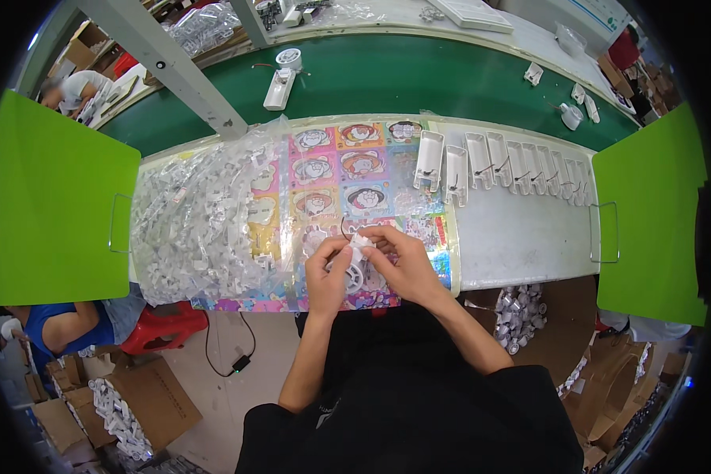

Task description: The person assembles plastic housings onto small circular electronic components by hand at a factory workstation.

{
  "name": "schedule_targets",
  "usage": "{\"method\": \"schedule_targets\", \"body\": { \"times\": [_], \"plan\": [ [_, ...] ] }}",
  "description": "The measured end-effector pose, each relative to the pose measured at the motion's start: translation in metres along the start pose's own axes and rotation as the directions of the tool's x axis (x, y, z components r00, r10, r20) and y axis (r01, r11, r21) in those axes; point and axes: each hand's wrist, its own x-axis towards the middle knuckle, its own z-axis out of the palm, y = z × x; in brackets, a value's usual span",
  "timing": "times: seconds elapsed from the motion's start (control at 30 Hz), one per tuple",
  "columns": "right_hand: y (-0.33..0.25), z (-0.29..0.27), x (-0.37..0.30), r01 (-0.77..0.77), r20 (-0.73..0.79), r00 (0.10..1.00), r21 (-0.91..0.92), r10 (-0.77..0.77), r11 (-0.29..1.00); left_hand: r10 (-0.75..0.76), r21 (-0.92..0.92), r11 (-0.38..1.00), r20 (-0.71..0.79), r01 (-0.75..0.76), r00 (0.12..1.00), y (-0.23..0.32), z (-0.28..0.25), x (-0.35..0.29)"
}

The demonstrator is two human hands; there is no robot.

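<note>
Over the front part of the colourful printed mat [316, 203], both my hands hold a small white plastic part with a round spoked ring [355, 276] at its lower end. My left hand [326, 278] grips it from the left, thumb and fingers closed. From the other side my right hand [407, 267] pinches its upper end. A thin dark wire sticks up beside the fingertips. The fingers hide much of the part. To the left lies a clear plastic bag [205, 213] of many small white pieces. At the right stands a row of white trough-shaped housings [476, 160] with dark wires.
Green panels [55, 205] [648, 197] flank the table. A green conveyor belt [403, 75] beyond carries a white assembly [280, 88] and loose parts. Below right is a cardboard box [565, 316] of white parts. A grey post [166, 67] rises at the back left; a person sits at left.
</note>
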Motion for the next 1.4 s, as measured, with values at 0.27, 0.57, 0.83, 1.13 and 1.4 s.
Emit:
{"method": "schedule_targets", "body": {
  "times": [0.27, 0.57, 0.83, 1.13, 1.4],
  "plan": [
    [0.008, -0.005, -0.011, -0.245, 0.151, 0.968, 0.375, 0.202, 0.894, -0.071, -0.247, 0.966, 0.002, 0.07, 0.997, -0.007, 0.004, -0.005],
    [0.006, -0.014, -0.021, -0.298, 0.132, 0.954, 0.539, 0.271, 0.788, -0.073, -0.285, 0.954, 0.089, 0.095, 0.993, 0.006, 0.015, -0.01],
    [0.024, -0.089, -0.025, -0.196, -0.264, 0.919, 0.343, 0.294, 0.919, 0.236, 0.475, 0.785, 0.365, -0.398, 0.901, 0.027, 0.051, 0.082],
    [0.005, -0.089, -0.029, -0.126, -0.423, 0.857, -0.725, -0.294, 0.677, 0.306, 0.593, 0.039, 0.759, -0.804, 0.575, 0.027, 0.098, 0.171],
    [-0.008, -0.058, -0.059, -0.131, -0.265, 0.959, -0.734, -0.104, 0.666, -0.024, 0.701, 0.347, 0.671, -0.623, 0.741, 0.048, 0.055, 0.151]
  ]
}}
